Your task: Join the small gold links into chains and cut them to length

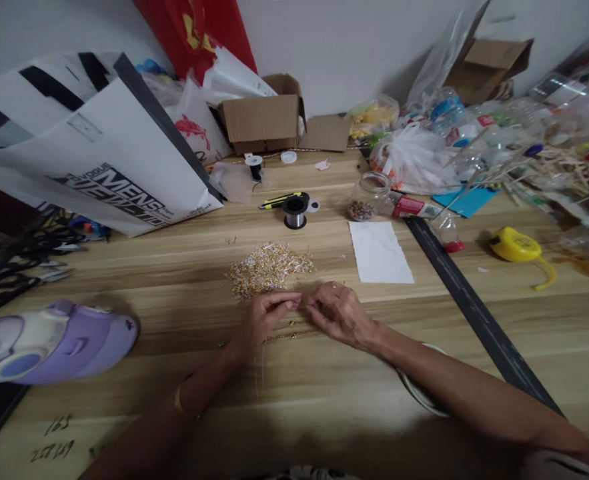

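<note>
My left hand (269,319) and my right hand (341,312) meet close together over the wooden table, fingertips almost touching. Both are closed in a pinch, and whatever sits between the fingertips is too small to make out. Thin pale strands (259,377) hang below my left hand. Just under the hands lie gold chains (294,333), partly covered by them. Right behind my left hand spreads a pile of small gold and clear bead pieces (269,268).
Beyond the pile stand a wire spool (295,215), a cutter knife (280,199) and a jar of beads (367,200). White paper (381,252) and a yellow tape measure (517,245) lie right. Left are a purple device (79,343), pliers (19,280) and a large paper bag (119,153).
</note>
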Tool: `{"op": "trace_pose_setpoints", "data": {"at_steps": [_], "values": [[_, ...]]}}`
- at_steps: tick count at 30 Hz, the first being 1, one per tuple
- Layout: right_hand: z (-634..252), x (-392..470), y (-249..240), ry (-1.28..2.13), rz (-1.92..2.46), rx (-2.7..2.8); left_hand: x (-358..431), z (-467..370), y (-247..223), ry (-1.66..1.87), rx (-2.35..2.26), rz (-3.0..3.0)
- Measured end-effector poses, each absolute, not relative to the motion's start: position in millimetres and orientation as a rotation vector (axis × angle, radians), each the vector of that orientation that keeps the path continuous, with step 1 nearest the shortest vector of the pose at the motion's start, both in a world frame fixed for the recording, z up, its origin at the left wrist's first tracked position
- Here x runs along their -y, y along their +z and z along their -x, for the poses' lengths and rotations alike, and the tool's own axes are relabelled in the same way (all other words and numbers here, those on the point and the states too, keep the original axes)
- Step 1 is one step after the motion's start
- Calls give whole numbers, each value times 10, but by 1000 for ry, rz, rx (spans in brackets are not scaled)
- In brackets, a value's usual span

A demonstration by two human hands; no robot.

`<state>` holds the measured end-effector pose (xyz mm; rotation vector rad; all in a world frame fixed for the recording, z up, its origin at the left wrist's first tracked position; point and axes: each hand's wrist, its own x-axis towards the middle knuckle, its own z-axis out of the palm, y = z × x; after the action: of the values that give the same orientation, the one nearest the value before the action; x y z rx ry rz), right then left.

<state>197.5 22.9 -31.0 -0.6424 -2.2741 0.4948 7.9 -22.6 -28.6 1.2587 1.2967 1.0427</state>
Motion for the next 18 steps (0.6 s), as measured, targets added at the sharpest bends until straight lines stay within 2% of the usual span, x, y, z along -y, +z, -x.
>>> {"op": "trace_pose_setpoints", "data": {"at_steps": [18], "values": [[-1969, -229, -286, 561, 675, 2261, 246, -126, -227, 1068, -1306, -1498]]}}
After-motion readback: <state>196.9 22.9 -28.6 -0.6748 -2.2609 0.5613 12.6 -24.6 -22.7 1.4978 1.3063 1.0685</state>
